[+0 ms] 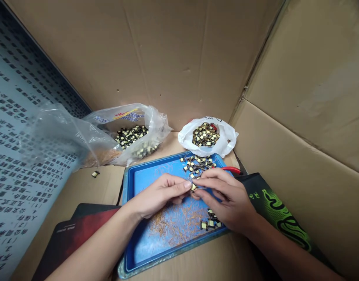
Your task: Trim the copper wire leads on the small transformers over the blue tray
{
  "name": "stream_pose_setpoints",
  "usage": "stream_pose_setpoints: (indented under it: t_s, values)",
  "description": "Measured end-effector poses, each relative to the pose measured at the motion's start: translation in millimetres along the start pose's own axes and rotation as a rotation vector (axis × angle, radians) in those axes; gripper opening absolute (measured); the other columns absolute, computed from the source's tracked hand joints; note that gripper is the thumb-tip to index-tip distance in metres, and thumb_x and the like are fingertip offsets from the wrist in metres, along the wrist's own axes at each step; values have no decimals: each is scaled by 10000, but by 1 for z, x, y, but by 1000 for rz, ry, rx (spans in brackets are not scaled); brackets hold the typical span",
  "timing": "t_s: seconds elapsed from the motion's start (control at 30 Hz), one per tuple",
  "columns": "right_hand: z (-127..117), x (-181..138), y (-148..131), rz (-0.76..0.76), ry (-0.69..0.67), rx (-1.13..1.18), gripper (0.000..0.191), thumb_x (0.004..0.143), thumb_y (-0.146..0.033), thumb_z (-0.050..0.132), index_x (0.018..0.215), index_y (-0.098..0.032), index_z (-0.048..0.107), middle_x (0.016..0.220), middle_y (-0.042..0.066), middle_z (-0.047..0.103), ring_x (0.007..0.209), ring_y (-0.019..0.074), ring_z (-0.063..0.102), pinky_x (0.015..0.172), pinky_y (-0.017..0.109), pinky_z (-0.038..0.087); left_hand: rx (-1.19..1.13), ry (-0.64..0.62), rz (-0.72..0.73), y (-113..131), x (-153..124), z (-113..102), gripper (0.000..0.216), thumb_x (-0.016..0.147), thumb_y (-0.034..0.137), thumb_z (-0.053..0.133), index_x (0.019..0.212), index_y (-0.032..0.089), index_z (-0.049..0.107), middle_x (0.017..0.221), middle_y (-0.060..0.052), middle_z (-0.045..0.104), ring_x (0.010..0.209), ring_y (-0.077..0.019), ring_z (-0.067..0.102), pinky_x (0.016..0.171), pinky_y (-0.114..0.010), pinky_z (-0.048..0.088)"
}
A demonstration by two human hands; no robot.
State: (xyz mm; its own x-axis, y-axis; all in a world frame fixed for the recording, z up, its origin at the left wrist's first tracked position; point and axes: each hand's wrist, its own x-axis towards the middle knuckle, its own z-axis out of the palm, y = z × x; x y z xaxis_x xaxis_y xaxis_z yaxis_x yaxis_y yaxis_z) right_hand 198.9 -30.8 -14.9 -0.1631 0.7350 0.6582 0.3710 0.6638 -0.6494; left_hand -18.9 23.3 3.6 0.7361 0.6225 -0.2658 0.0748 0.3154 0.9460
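A small transformer with yellow tape, a black bobbin and thin wire leads is held over the blue tray. My left hand pinches it between thumb and fingers from the left. From the right, the thumb and index finger of my right hand close on the same part, at its leads. A pile of similar transformers lies in the tray behind my hands. Several more transformers lie by the tray's right side, under my right hand. Loose copper wire clippings cover the tray floor below.
Behind the tray stand a clear plastic bag and a white bag, both holding transformers. Red-handled pliers rest at the tray's right edge. One transformer lies left on the cardboard. Cardboard walls rise behind and right.
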Motion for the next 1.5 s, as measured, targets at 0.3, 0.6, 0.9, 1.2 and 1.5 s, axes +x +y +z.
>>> stream_pose_setpoints:
  t_s: [0.3,0.6,0.9,1.2,1.5]
  values:
    - [-6,-1,-1,-258,35,-270,217,909,-66,701,1080,-193,741,916,41,787,773,146,735,736,313,564,-49,-36,-1,1,0,4,515,962,507,638,644,126,502,662,34,383,620,-66,308,596,-257,234]
    - [-6,-4,2,-266,-26,-248,207,961,-88,601,1098,-205,704,988,33,792,834,153,737,775,317,519,-175,11,-60,-1,1,7,390,893,481,741,914,100,664,799,0,500,705,-64,463,646,-197,365]
    - [-3,-8,3,-283,21,-312,202,920,-91,665,1098,-188,664,960,52,765,812,175,698,763,363,521,-274,60,-68,-2,2,7,352,855,432,796,995,117,727,870,-29,574,732,-62,483,628,-166,396]
    - [-3,-1,-5,-232,27,-326,149,928,-87,606,1024,-199,621,879,39,732,791,176,678,761,349,539,-232,31,25,-1,2,10,296,885,400,770,952,114,739,903,-55,686,699,-58,531,611,-161,395]
    - [-6,-5,-10,-155,70,-272,444,826,-282,774,1223,-195,595,1029,105,669,953,251,659,835,408,570,-272,108,53,-1,2,8,330,852,419,804,979,120,747,927,-62,681,762,-76,572,605,-138,423]
